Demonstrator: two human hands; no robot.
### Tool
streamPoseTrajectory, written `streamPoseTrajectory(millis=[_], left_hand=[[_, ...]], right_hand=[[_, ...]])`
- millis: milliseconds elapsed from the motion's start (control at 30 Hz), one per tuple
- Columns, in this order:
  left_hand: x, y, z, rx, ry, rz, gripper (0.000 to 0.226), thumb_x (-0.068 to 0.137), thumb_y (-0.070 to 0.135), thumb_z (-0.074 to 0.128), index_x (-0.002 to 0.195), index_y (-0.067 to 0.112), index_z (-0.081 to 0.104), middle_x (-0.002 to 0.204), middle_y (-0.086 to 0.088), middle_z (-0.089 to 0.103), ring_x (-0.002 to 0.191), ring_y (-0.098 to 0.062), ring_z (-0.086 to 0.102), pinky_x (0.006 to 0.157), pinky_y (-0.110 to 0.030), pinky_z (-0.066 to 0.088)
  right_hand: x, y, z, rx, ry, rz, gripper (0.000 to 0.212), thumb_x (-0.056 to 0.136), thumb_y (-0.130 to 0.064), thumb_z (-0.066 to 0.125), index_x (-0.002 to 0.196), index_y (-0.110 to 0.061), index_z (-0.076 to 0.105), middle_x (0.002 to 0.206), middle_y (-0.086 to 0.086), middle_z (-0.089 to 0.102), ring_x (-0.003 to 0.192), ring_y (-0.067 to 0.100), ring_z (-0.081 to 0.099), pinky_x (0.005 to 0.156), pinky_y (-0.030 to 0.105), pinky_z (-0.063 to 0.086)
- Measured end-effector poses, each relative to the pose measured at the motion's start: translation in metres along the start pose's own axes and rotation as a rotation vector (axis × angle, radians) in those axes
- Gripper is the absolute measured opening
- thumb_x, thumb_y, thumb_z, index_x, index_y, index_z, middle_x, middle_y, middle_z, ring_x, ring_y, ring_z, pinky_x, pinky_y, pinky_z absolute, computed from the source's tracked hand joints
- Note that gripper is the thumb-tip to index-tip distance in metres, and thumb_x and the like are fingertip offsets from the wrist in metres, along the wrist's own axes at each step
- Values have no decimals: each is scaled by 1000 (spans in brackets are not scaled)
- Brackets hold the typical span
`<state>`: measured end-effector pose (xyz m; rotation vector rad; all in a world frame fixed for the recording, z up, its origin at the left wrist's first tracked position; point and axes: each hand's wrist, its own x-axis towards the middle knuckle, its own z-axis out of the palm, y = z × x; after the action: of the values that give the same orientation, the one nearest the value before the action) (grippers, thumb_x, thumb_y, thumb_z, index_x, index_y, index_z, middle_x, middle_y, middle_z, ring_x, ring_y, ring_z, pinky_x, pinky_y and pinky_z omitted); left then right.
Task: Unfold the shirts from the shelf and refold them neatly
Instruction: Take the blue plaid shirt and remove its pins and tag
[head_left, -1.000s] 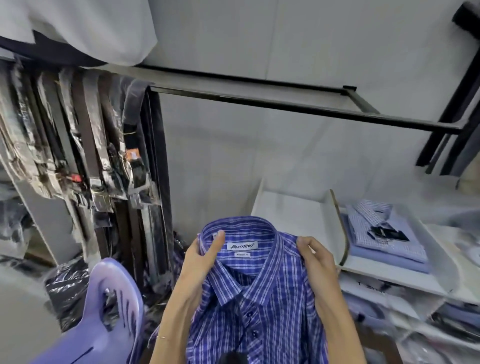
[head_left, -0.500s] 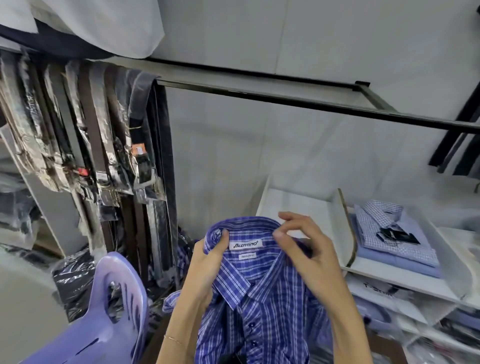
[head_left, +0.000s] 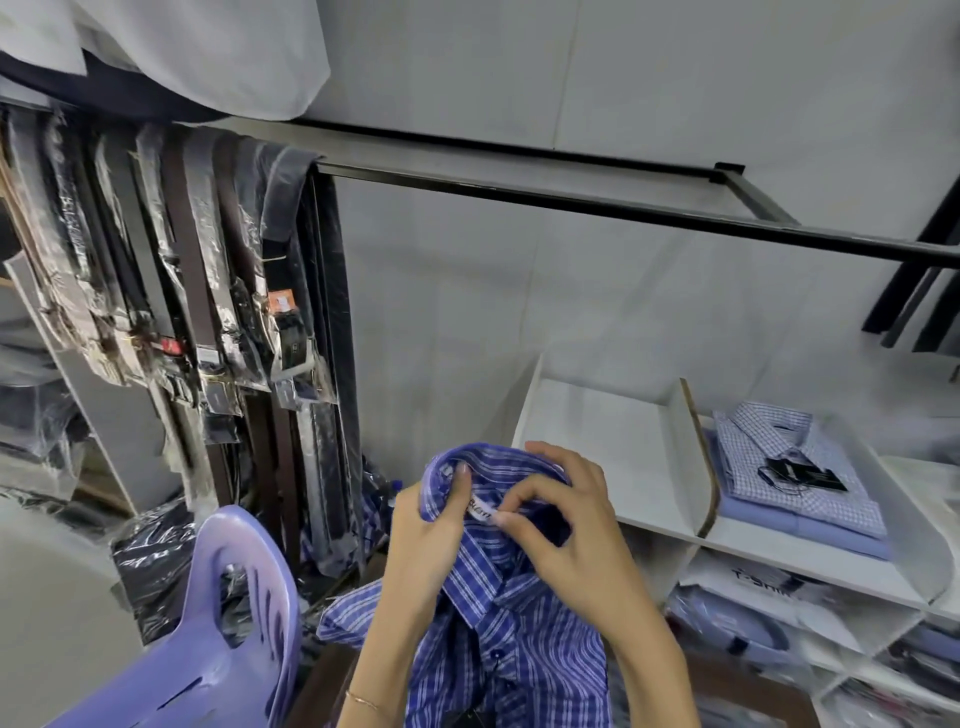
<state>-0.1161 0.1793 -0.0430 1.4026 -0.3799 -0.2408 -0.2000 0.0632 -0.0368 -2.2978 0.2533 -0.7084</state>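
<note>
I hold a blue and white striped shirt (head_left: 511, 644) up in front of me, low in the centre of the view. My left hand (head_left: 423, 540) grips the left side of its collar, thumb on the inner band. My right hand (head_left: 563, 530) has its fingers curled over the collar's right side, fingertips pinching near the white neck label (head_left: 480, 512). The shirt's buttoned front hangs down between my forearms. The white shelf (head_left: 602, 447) stands just behind and to the right. Its nearest compartment is bare.
A stack of folded light blue shirts (head_left: 795, 478) lies in the shelf's right compartment, with packaged shirts (head_left: 748, 608) in the cubbies below. A purple plastic chair (head_left: 218, 623) stands at lower left. Wrapped belts (head_left: 171, 280) hang from a black rail (head_left: 571, 197) on the left.
My right hand has moved from the shirt's right shoulder onto the collar near the label. The collar is now bunched between both hands, and the view has shifted slightly left.
</note>
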Motion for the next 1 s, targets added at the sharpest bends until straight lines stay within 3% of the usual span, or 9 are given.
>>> streamPoseTrajectory(millis=[100, 200, 267, 367, 500, 633, 767, 867, 1000], left_hand=[[0, 0, -2, -25, 28, 4, 52, 84, 45, 55, 86, -6, 63, 85, -35, 60, 71, -28, 57, 70, -47, 48], [-5, 0, 6, -53, -8, -24, 36, 91, 35, 56, 79, 4, 69, 74, -19, 69, 70, -25, 67, 67, -37, 53], [-6, 0, 5, -45, -35, -37, 31, 91, 34, 57, 81, 8, 72, 77, -14, 72, 73, -22, 69, 68, -33, 53], [-1, -1, -3, -33, 16, 1, 46, 84, 43, 60, 84, -2, 67, 81, -31, 64, 69, -33, 60, 67, -43, 48], [-9, 5, 9, -57, -33, -30, 30, 90, 33, 58, 80, 9, 73, 78, -16, 72, 77, -27, 70, 70, -36, 54], [-4, 5, 1, -73, 16, -11, 52, 80, 45, 62, 81, -7, 63, 81, -38, 59, 66, -35, 59, 64, -42, 47], [-11, 9, 11, -78, -32, -26, 41, 84, 39, 60, 86, 0, 71, 81, -20, 72, 77, -33, 69, 70, -40, 53], [-4, 7, 0, -71, 24, -12, 43, 78, 45, 62, 80, 3, 68, 82, -32, 64, 71, -34, 60, 66, -47, 48], [-6, 9, 2, -85, 7, -65, 26, 90, 32, 59, 82, 13, 74, 83, -20, 71, 82, -37, 69, 79, -54, 53]], right_hand=[[1, 3, -3, -56, 63, -36, 19, 76, -57, 55, 82, -40, 61, 134, -28, 39, 137, -2, 17, 109, 32, 22], [1, -2, 4, -100, 77, -42, 20, 77, -57, 51, 83, -40, 59, 137, -23, 38, 141, 1, 11, 113, 35, 19], [0, 0, 2, -120, 85, -54, 19, 77, -57, 51, 83, -41, 59, 138, -24, 37, 142, 1, 7, 113, 32, 14], [0, 0, -8, -96, 121, -55, 16, 78, -56, 54, 82, -42, 59, 135, -28, 36, 143, 0, 4, 108, 23, 8], [0, -3, 1, -146, 115, -85, 18, 79, -54, 51, 85, -39, 58, 138, -20, 39, 144, 5, 6, 112, 31, 12], [0, -1, -10, -100, 147, -53, 21, 78, -58, 51, 85, -40, 59, 135, -25, 39, 143, 1, 5, 107, 15, 2], [1, -3, -3, -148, 117, -71, 20, 79, -54, 50, 82, -37, 60, 134, -21, 41, 143, 4, 9, 113, 27, 11], [1, -1, -11, -78, 133, -47, 20, 78, -57, 51, 85, -40, 59, 132, -26, 41, 142, -1, 8, 108, 16, 5], [1, -5, -5, -39, 136, -40, 15, 80, -53, 52, 84, -39, 58, 130, -27, 42, 142, 0, 11, 111, 31, 16]])
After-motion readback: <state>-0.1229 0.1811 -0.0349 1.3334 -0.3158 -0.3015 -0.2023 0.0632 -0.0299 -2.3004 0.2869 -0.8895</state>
